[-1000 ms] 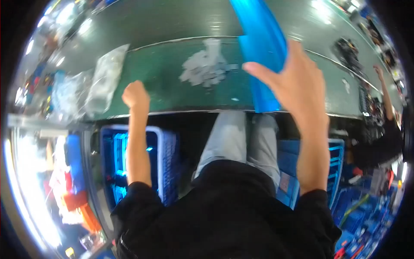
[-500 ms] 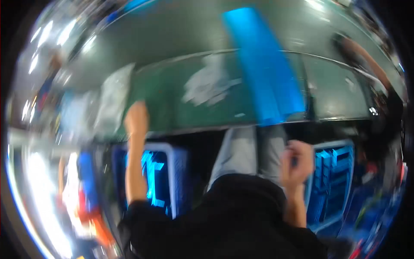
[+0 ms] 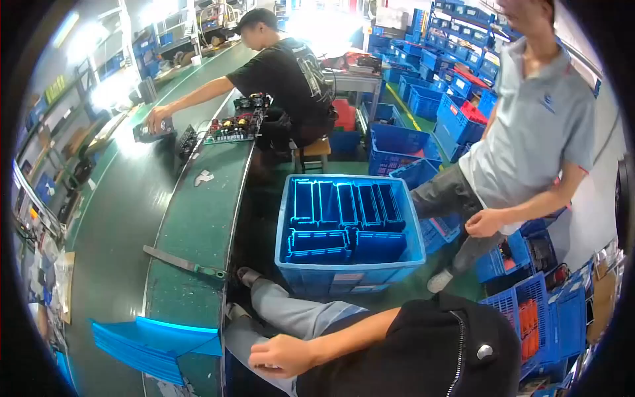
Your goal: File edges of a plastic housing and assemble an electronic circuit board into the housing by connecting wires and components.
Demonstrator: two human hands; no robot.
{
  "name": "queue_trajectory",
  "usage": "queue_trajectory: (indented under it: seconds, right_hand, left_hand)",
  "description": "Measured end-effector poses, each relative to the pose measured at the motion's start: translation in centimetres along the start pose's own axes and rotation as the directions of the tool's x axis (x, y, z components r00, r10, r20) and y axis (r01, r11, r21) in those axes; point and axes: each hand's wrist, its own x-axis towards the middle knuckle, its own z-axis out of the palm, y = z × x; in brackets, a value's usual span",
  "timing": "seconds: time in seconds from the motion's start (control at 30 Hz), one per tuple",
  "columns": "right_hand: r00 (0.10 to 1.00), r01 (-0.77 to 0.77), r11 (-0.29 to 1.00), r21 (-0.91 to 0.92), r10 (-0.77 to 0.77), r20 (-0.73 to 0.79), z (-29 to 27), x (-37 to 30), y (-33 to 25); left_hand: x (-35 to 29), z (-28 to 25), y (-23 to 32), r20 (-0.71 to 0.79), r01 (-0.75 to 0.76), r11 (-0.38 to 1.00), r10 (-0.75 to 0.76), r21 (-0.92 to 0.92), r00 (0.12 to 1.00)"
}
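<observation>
My right hand (image 3: 281, 356) hangs over my grey trouser leg, its fingers curled in; anything inside them is hidden. My left hand is out of view. Beyond my knees, on the green bench edge, lies a long blue channel-shaped piece (image 3: 155, 341) with ribbed sides. Farther along that edge rests a flat tool with a grey blade and green handle (image 3: 185, 261). A light blue crate (image 3: 350, 272) stands on the floor beyond my right arm. Several dark blue rectangular frame-like parts (image 3: 337, 202) with bright edges fill it.
A seated co-worker (image 3: 284, 79) in black reaches across the bench near circuit boards (image 3: 231, 129). Another person (image 3: 522, 132) in a grey shirt stands beside the crate. Stacked blue bins (image 3: 423, 99) stand behind, and a basket of orange parts (image 3: 526, 317) is at right.
The view has swung right, bringing the crate and two people into clear sight. My left hand has left the picture. My right hand stays curled near my legs.
</observation>
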Motion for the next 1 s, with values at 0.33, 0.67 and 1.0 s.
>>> queue_trajectory:
  seconds: [0.33,0.67,1.0]
  right_hand:
    - [0.924,-0.131,0.895,0.427,-0.046,0.380,3.0,2.9,-7.0]
    - [0.900,-0.116,0.951,0.285,-0.021,0.436,7.7,1.1,-8.9]
    - [0.809,-0.148,0.923,0.355,-0.093,0.580,11.8,4.6,-8.5]
  left_hand:
    - [-7.5,-14.8,22.7,0.349,0.224,0.284,0.542,-0.932,0.764]
    - [-7.9,-13.1,17.5,0.204,0.186,0.096,0.638,-0.978,0.742]
    - [-6.2,-10.4,13.5,0.172,0.400,-0.140,0.741,-0.906,0.649]
